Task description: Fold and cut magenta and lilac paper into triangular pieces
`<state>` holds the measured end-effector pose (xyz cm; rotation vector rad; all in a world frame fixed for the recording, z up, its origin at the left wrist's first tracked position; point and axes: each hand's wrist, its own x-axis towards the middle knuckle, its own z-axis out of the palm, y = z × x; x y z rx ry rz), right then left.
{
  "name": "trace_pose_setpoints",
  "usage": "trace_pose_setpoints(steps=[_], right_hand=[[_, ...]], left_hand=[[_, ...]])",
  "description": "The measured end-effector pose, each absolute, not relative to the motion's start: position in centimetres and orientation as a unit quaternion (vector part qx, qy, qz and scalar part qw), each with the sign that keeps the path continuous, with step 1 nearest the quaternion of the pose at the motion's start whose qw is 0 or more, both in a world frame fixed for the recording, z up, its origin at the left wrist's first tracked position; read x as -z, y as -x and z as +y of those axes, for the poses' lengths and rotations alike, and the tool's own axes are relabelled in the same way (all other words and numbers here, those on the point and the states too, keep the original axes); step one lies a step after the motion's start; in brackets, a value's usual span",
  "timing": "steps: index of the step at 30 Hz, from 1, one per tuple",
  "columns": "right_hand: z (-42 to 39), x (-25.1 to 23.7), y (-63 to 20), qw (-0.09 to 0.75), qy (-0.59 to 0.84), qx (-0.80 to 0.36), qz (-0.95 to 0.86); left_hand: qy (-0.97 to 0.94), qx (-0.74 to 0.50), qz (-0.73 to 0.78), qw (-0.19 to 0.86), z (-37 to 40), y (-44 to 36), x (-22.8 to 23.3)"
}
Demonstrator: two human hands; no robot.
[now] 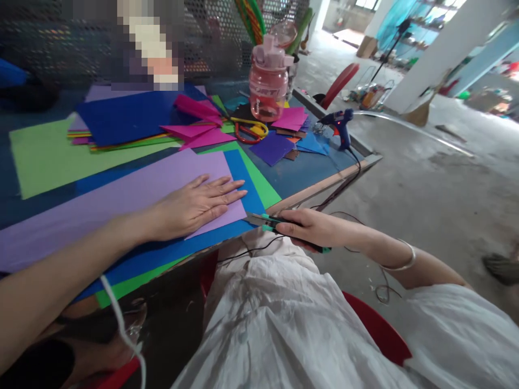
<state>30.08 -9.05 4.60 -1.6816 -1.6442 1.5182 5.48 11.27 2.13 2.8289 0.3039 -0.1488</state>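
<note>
Left hand (194, 205): pressed flat on the purple sheet (105, 208).
Right hand (314, 227): gripping a green utility knife (270, 221) at the table's edge (324, 186).
Behind: pink bottle (267, 86), blue glue gun (339, 123).

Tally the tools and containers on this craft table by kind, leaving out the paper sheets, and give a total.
Utility knife, held in the right hand: 1
Scissors: 1
Glue gun: 1
Pink water bottle: 1
Total: 4
The left hand lies flat on the purple sheet.
</note>
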Motion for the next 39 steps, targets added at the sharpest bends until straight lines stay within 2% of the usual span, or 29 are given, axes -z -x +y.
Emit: trace_pose_setpoints(steps=[39], right_hand=[[-9.4, -3.6, -27.5, 0.183, 0.6, -0.519, -0.58]], left_hand=[[-0.978, 0.046, 0.099, 0.176, 10.7, -5.6, -2.6]])
